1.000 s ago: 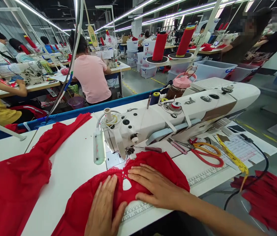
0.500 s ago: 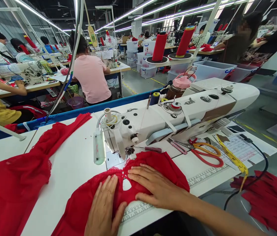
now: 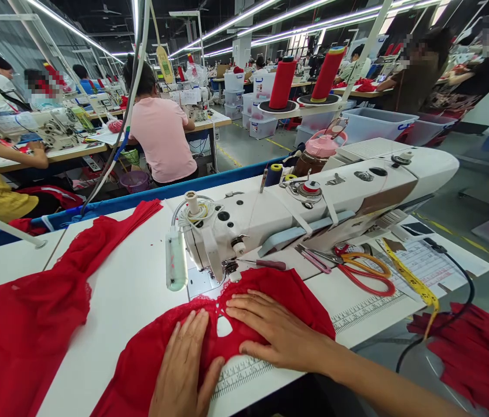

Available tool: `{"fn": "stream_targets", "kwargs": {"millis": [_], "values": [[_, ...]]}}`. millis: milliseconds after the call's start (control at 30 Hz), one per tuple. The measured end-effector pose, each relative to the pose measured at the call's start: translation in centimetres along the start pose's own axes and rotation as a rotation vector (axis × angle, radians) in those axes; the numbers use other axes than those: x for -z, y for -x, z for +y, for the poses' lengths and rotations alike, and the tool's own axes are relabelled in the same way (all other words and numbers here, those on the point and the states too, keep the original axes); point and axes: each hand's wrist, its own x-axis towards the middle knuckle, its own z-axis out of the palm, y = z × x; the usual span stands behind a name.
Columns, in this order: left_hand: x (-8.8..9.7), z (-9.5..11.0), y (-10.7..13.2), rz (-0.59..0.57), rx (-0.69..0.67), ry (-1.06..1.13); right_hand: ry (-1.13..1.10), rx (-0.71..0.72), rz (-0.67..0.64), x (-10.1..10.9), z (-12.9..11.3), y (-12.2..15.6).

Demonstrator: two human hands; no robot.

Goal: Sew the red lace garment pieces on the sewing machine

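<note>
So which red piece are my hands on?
The middle piece, by the machine: your left hand and right hand lie flat on it, while the left pile and right pile are untouched.

A garment-factory sewing floor can be recognised by the long white metal sewing machine [image 3: 296,191], fixed to a white worktable [image 3: 127,260] with black ruler markings [image 3: 368,310], on which red lace-edged fabric [image 3: 291,289] is spread. Tall red thread cones [image 3: 282,86] are mounted, workers [image 3: 161,136] are seated at similar white machines [image 3: 55,127], translucent plastic bins [image 3: 263,126] are stacked, and long white tube lights [image 3: 70,29] are hung overhead.
</note>
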Motion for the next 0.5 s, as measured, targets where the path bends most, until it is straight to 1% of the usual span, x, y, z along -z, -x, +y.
{"fn": "stream_targets", "kwargs": {"millis": [267,500], "values": [[-0.09,-0.01,0.12,0.004,0.009,0.018,-0.005,-0.008,-0.006,0.08,-0.13,-0.05],[0.10,0.07,-0.10,-0.002,-0.004,-0.016,-0.012,0.001,0.004,-0.02,-0.05,0.02]]}}
